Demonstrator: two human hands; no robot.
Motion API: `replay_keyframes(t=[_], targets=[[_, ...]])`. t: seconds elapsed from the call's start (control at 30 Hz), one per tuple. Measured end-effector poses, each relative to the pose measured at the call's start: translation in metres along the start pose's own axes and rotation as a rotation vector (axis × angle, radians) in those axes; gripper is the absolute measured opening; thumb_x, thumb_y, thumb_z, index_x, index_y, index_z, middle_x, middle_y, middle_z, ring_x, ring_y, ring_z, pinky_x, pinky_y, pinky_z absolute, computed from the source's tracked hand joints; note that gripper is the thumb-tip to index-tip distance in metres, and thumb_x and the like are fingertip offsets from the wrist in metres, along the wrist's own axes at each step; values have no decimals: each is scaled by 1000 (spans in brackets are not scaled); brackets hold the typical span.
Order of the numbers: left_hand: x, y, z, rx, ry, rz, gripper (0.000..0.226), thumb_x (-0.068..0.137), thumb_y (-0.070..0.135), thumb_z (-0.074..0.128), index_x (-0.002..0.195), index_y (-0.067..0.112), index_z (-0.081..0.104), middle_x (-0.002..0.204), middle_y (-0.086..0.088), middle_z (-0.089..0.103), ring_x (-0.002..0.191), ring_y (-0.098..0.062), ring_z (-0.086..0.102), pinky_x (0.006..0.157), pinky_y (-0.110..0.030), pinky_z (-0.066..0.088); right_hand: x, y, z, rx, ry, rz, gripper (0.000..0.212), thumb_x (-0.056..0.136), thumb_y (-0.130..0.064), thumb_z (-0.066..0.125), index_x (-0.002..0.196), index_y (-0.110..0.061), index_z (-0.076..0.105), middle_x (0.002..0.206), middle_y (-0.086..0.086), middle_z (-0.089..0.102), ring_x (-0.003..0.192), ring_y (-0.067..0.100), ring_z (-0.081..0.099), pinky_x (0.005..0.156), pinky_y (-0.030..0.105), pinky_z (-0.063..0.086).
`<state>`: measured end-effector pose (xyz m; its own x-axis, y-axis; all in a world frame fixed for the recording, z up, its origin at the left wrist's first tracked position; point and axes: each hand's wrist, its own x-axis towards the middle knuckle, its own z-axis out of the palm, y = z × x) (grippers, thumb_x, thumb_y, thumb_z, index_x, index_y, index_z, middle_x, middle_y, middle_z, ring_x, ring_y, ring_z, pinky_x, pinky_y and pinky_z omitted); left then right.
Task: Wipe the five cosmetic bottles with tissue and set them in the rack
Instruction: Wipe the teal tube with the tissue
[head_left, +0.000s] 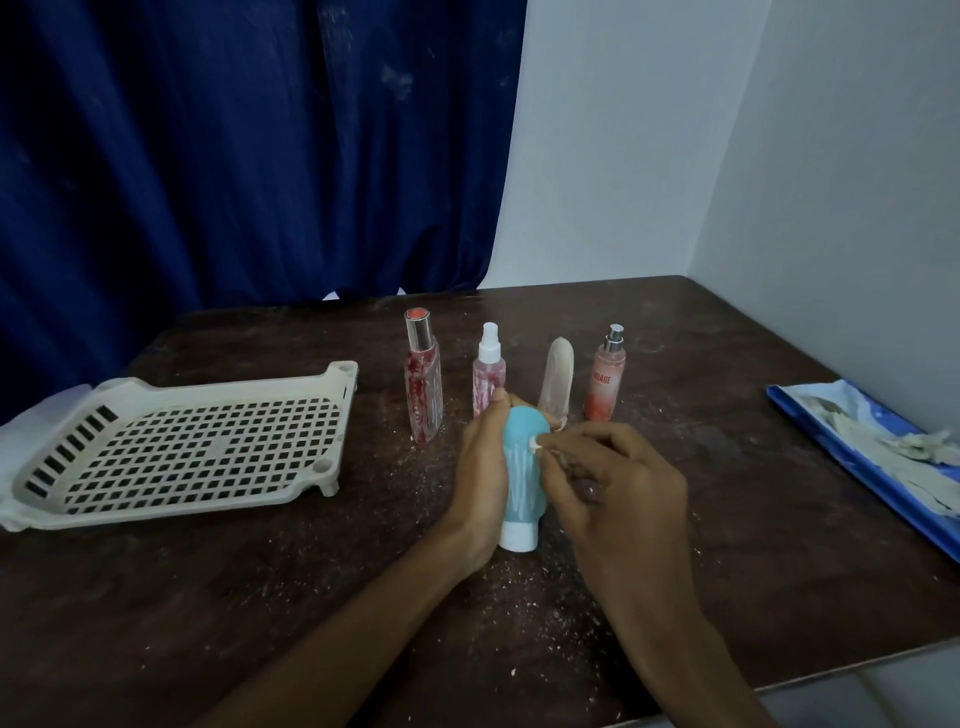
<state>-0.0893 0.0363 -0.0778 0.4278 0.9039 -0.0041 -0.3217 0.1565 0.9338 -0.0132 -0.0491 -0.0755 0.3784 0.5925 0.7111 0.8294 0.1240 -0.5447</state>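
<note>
Orange spray bottle (604, 382) — white lettering, partly legible, seemingly "MIRAGE", no other text readable

The left hand (480, 483) and right hand (618, 488) enclose the blue tube (522, 483) at table centre. Directly beyond the grip, four upright bottles form a close row: the red-capped bottle (423, 379), the white-nozzle spray bottle (489, 374), the pale tube (556, 379) and the orange spray bottle (605, 376). Gaps between them are narrow. To the left of the grip, open table (260, 597) leads to the perforated rack (182, 447), whose floor is unoccupied. To the right, bare table extends to the blue tissue pack (872, 457) at the edge. Nearer the body, the table is unobstructed.
</note>
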Motion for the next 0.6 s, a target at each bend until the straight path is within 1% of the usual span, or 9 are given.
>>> replay_keyframes(t=[0.07,0.13,0.17,0.2,0.27,0.33,0.43,0.47,0.6], targets=[[0,0,0,19,-7,-14,47,105,38,36,101,-1,61,80,-11,71,69,-19,67,62,-26,56,-2,5,-1,-13,7,-13,17,77,-7,79,91,-16,78,90,-4,67,73,2,62,71,10,50],[-2,1,1,30,-9,-26,45,105,37,36,97,1,61,71,-5,70,60,-14,66,53,-22,54,1,9,-1,-12,32,-4,16,79,-9,77,93,-15,78,90,-2,67,72,6,64,67,23,56],[-3,1,1,27,2,-25,42,105,36,37,95,3,61,69,-5,69,58,-13,65,51,-21,53,3,8,0,-10,38,2,15,80,-9,76,94,-15,78,90,-2,67,72,8,65,66,28,57],[-2,1,1,22,15,-20,41,105,36,38,95,4,61,70,-6,68,59,-14,64,52,-22,52,5,7,2,-7,39,-1,15,81,-10,75,95,-15,78,91,-1,68,72,8,65,65,29,58],[-3,2,-1,3,28,-16,40,104,37,39,98,4,60,75,-10,64,65,-19,62,58,-27,52,3,3,4,-20,19,-24,15,80,-9,76,94,-14,77,91,-1,67,73,8,64,67,24,56],[-4,3,-2,-16,18,-45,40,103,39,40,103,4,60,78,-11,64,66,-19,62,60,-28,52,-1,3,3,-29,-3,-37,14,79,-9,77,93,-13,77,91,-2,67,72,7,64,67,20,54],[-6,3,1,-20,-24,-92,40,103,41,39,104,6,58,75,-7,65,61,-15,63,55,-25,53,1,7,1,-22,30,-12,13,80,-9,76,93,-13,77,90,-1,67,71,8,64,63,25,57],[-6,3,2,-16,-33,-89,39,103,40,38,103,6,56,74,-7,64,60,-15,62,54,-24,52,4,6,1,-28,47,-9,14,80,-9,76,93,-13,78,90,-1,67,72,8,64,65,24,56],[-6,4,-2,-42,-56,-87,41,102,44,37,105,8,56,80,-11,62,73,-20,61,67,-31,51,2,-4,6,-25,21,-35,14,78,-6,77,92,-11,77,93,0,66,77,8,62,75,8,46]])
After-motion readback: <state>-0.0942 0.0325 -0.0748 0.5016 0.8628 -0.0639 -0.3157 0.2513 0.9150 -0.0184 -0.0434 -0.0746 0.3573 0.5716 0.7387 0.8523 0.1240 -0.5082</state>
